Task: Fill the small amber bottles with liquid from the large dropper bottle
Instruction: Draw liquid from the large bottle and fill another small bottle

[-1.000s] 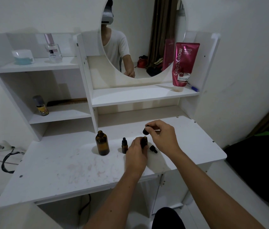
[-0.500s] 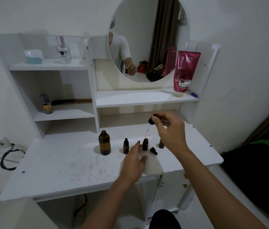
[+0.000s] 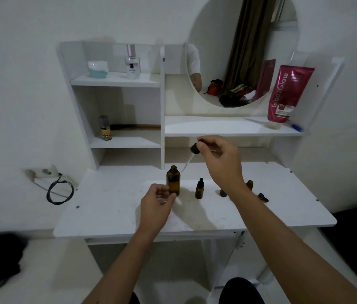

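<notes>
The large amber bottle (image 3: 173,180) stands uncapped on the white desk (image 3: 111,207). My right hand (image 3: 218,159) pinches the black dropper (image 3: 195,148) above and right of its mouth, the glass tube slanting down toward the bottle. My left hand (image 3: 156,200) hovers just in front of the large bottle, fingers loosely curled, thumb tip near its base, holding nothing. A small capped amber bottle (image 3: 199,188) stands to the right. Two more small amber bottles (image 3: 249,184) are partly hidden behind my right forearm. A loose black cap (image 3: 263,197) lies beside them.
White shelves rise behind the desk, holding a pink tube (image 3: 288,95), a clear perfume bottle (image 3: 132,64), a blue-white jar (image 3: 97,68) and a small yellow-labelled bottle (image 3: 105,128). A round mirror (image 3: 241,51) hangs above. A black cable (image 3: 60,191) lies left.
The camera view shifted left. My right hand carried the dropper left, from over the small bottles toward the large bottle. My left hand moved left to the large bottle's front.
</notes>
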The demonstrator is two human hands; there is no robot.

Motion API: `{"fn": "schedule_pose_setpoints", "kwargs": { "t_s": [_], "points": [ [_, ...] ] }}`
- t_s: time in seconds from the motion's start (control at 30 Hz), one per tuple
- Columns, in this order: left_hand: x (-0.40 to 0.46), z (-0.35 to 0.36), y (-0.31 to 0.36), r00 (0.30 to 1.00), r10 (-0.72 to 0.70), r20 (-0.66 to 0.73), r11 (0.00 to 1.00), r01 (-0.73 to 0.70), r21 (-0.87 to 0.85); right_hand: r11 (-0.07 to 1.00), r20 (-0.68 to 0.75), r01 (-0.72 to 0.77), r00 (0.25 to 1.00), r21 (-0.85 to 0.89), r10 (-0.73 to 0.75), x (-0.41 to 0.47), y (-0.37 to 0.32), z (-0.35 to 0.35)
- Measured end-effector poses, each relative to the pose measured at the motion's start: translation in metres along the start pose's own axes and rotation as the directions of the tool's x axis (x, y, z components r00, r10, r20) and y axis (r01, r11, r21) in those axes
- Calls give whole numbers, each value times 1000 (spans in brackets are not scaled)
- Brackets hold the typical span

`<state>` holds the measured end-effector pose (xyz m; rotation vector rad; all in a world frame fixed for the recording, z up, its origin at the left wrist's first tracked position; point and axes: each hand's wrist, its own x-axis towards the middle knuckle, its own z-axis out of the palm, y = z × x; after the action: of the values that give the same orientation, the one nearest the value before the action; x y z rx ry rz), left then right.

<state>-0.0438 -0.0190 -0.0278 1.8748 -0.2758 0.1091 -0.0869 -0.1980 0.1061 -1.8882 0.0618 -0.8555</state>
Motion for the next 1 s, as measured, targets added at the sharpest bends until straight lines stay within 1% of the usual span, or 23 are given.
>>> {"fn": "schedule_pose_setpoints", "kwargs": {
  "t_s": [0.07, 0.13, 0.33, 0.5, 0.6, 0.8, 1.0],
  "points": [
    [5, -1, -4, 999, -26, -46, 1000, 26, -4, 1000, 1, 4, 1000, 16, -4, 3, -2, 8],
    [10, 3, -4, 997, -44, -61, 999, 45, 4, 1000, -2, 13, 1000, 23, -13, 7, -3, 14],
    [21, 13, -5, 998, -65, 8, 998, 65, -11, 999, -1, 33, 999, 13, -33, 13, 0, 22],
    [22, 13, -6, 999, -52, -1, 999, 52, -10, 1000, 42, 6, 999, 2, -6, 13, 7, 30],
    [22, 14, -7, 999, -54, 1, 999, 54, -1, 999, 88, 6, 996, -43, -2, 12, 12, 38],
    [22, 15, -11, 999, -36, -5, 999, 36, 25, 979, 238, 12, 970, -203, 37, 6, 28, 53],
    [19, 15, -11, 1000, -19, -7, 998, 20, 63, 973, 250, -27, 964, -231, 86, -4, 42, 60]
  ]
}}
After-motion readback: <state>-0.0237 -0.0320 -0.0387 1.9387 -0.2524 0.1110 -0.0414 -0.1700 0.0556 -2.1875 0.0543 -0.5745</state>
